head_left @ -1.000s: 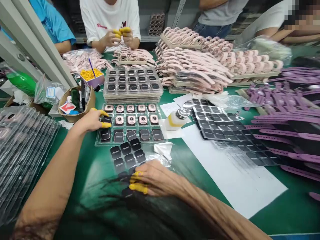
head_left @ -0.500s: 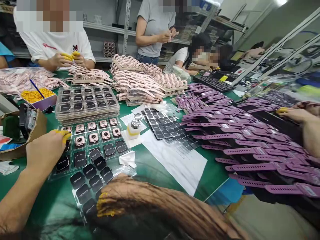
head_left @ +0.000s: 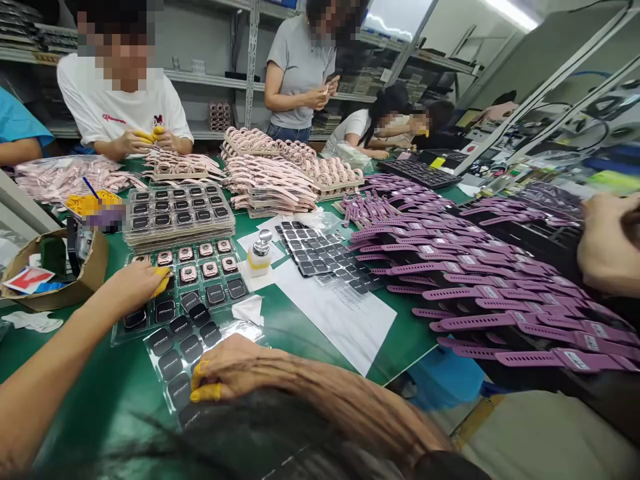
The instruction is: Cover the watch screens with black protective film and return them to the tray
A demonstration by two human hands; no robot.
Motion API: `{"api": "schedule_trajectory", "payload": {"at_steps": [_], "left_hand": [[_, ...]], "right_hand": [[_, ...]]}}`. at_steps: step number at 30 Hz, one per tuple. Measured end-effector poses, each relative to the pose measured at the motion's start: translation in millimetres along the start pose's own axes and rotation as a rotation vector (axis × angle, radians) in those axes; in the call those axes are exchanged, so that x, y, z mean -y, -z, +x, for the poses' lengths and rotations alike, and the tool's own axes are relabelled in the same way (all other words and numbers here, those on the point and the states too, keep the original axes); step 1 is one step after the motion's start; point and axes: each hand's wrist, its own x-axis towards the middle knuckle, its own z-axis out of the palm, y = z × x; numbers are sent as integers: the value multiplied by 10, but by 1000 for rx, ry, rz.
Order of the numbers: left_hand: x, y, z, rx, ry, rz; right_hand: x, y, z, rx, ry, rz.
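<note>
My left hand (head_left: 140,281), with yellow finger cots, reaches over the left side of a clear plastic tray (head_left: 120,330). Its fingers are closed together at the tray's middle row, and what they hold is hidden. Pink square watch cases (head_left: 210,269) fill the tray's far pockets; black square pieces (head_left: 216,294) lie in the near ones. My right hand (head_left: 227,367) rests bent on a clear sheet of black square stickers (head_left: 170,363), its cot-covered thumb and finger closing at the sheet. Loose hair partly blurs my right forearm.
A pump bottle (head_left: 259,257) stands beside the tray, near a white paper (head_left: 340,313) and more sticker sheets (head_left: 315,250). Stacked trays (head_left: 180,223) lie behind. Purple watch straps (head_left: 470,293) spread on the right, near another person's hand (head_left: 607,240). A cardboard box (head_left: 95,273) sits left.
The view has shifted a little, so the table things sit slightly differently. My left hand stays at the tray's left side and my right hand at the sticker sheet. The person's hand at right has lifted.
</note>
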Motion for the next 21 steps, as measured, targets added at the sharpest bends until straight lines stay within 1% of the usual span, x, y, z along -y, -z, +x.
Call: {"api": "schedule_trajectory", "payload": {"at_steps": [1,3,4,5,6,7,8,9,10,11,12,14,17,19,20,21], "left_hand": [[-52,-1,-59,-38,53,-15],[-246,6,-221,-179,213,-117],[-393,6,-322,-260,295,-226],[-568,0,-432,-346,370,-381],[-762,-16,-544,-395,418,-586],[-963,-42,-655,-400,418,-854],[-1156,-77,-757,-393,414,-1140],[-1327,-117,-846,-356,421,-1400],[-1465,-157,-920,-311,440,-1586],[-1565,-193,-976,-258,464,-1701],[-1628,-221,-1015,-199,482,-1768],[-1668,-257,-1056,-101,487,-1808],[-1644,-283,-1075,16,453,-1845],[-1640,-296,-1081,60,439,-1886],[-1642,-301,-1078,48,439,-1910],[-1642,-304,-1069,7,450,-1928]], "right_hand": [[3,-23,-7,2,7,33],[7,-46,-24,-30,3,116],[8,-41,-33,-92,-23,144],[6,-24,-42,-192,-72,171],[2,3,-52,-316,-138,197],[-8,38,-61,-441,-204,218],[-24,78,-71,-538,-246,229],[-45,117,-79,-587,-252,229],[-72,152,-88,-587,-223,217],[-102,179,-95,-549,-169,198],[-132,197,-101,-501,-108,176],[-180,207,-107,-442,-9,147],[-176,229,-102,-461,44,208],[-121,308,-119,-514,18,333],[-88,368,-148,-554,-29,425],[-58,434,-195,-594,-96,523]]}}
